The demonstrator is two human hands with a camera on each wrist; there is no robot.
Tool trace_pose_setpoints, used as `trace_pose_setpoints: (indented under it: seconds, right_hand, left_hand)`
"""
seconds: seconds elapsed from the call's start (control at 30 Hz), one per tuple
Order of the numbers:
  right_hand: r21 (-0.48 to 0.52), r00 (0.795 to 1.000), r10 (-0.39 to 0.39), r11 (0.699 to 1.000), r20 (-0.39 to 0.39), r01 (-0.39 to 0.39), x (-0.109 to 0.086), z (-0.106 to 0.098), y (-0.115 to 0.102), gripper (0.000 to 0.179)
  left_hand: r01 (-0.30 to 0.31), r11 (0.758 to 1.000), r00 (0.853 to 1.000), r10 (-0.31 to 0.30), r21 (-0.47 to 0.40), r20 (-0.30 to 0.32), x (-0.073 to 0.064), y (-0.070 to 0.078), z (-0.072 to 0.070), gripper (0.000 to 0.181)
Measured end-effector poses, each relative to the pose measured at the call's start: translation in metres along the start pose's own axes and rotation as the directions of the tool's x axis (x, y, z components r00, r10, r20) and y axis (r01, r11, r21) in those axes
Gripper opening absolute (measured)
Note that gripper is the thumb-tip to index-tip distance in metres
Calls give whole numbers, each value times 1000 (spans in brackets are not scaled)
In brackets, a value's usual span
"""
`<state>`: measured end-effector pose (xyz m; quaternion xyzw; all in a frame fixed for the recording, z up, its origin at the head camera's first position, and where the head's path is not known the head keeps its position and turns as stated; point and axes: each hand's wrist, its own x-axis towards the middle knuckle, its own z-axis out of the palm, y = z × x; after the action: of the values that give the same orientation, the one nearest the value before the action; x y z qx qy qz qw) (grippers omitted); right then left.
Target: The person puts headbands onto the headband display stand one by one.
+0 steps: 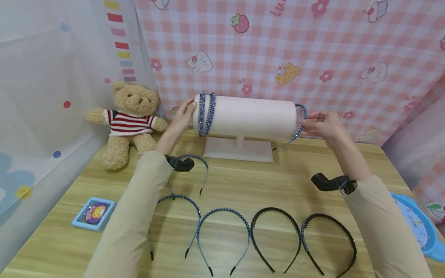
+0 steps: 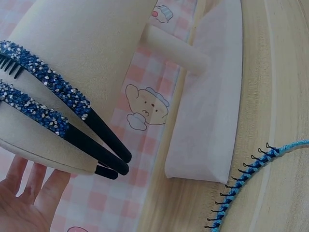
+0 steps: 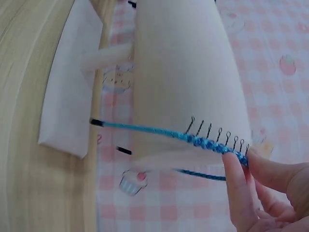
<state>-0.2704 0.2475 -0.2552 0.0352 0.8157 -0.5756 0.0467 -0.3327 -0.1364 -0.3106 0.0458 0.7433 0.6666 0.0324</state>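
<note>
A pale cylindrical display roll (image 1: 253,117) lies level on a stand with a flat base (image 1: 240,150). My left hand (image 1: 181,117) touches its left end with fairly straight fingers, seen in the left wrist view as fingers (image 2: 50,193) against the end edge. Just beside them, two glittery blue headbands (image 1: 210,116) sit around the roll. At the right end, my right hand (image 1: 323,122) pinches a blue beaded headband (image 3: 207,143) between thumb and fingers. In the right wrist view, its small wire teeth face the roll, and its black-tipped arms extend at the roll's end.
Several headbands lie on the wooden table in front: blue ones (image 1: 224,209), a black one (image 1: 274,209) and a dark one with blue on one side (image 1: 347,231). A teddy bear (image 1: 128,125) sits back left, a small blue-framed box (image 1: 94,214) front left, a round blue object (image 1: 432,231) right.
</note>
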Motion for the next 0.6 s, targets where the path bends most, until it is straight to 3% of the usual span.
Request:
trace_pose_setpoints:
  seconds: [0.2,0.33,0.4,0.47,0.6]
  right_hand:
    - [-110,986,-139,986,-97,128,1,21,-11,31]
    - [-264,965,-235,944,-118,197,5,30,-11,45]
    - [-369,954,-275,904,-117,215,8,30,-11,59]
    - [-474,941,-329,841,-71,259,12,28,-10,73]
    - [-560,912,-378,727,158,398,23,16,-10,84]
  left_hand:
    - [-3,1000,1000,3,1,-2,0,-1,-1,50]
    - [-6,1000,1000,6,6,-7,0,-1,-1,50]
    - [-6,1000,1000,6,10,-7,0,-1,-1,50]
    - [-9,1000,1000,9,8,-9,0,-1,-1,50]
    - [-8,1000,1000,8,10,-6,0,-1,-1,50]
